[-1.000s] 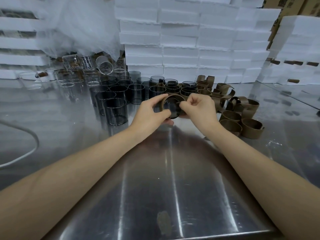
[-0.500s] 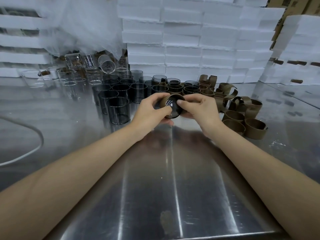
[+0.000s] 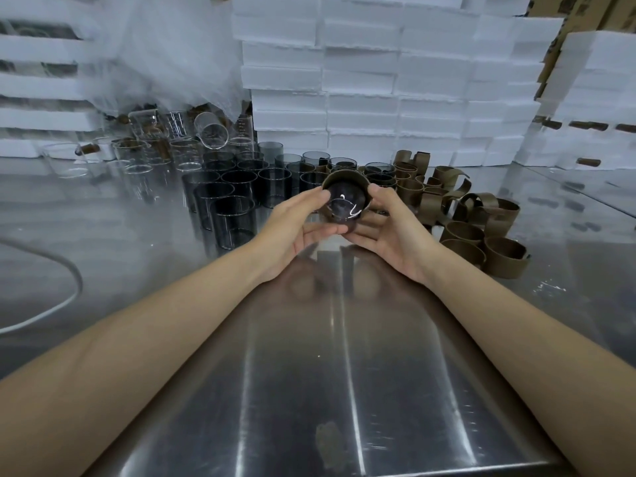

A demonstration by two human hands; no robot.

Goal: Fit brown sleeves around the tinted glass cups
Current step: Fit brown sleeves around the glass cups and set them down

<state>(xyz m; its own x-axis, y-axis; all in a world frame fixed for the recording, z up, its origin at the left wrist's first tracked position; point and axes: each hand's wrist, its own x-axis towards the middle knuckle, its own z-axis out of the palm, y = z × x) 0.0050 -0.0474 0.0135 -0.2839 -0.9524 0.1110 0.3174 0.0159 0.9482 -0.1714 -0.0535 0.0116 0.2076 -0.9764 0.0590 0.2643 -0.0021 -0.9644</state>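
Note:
A tinted glass cup [image 3: 344,206] lies on its side between my hands, its base toward me, above the steel table. A brown sleeve [image 3: 346,180] circles its far end. My left hand [image 3: 297,232] holds the cup from the left, fingers on its side and thumb beneath. My right hand [image 3: 390,228] holds it from the right in the same way. Several bare tinted cups [image 3: 237,197] stand in rows left of my hands. Loose brown sleeves [image 3: 481,232] lie heaped to the right.
Clear glass beakers [image 3: 148,156] crowd the back left under a plastic sheet. White foam boxes [image 3: 378,80] are stacked along the rear. A white cable [image 3: 51,304] loops on the steel table [image 3: 344,373] at the left.
The sleeve has slid over the cup's body. Both hands have opened from pinching the sleeve's rim to cradling the cup from the sides, palms turned more upward.

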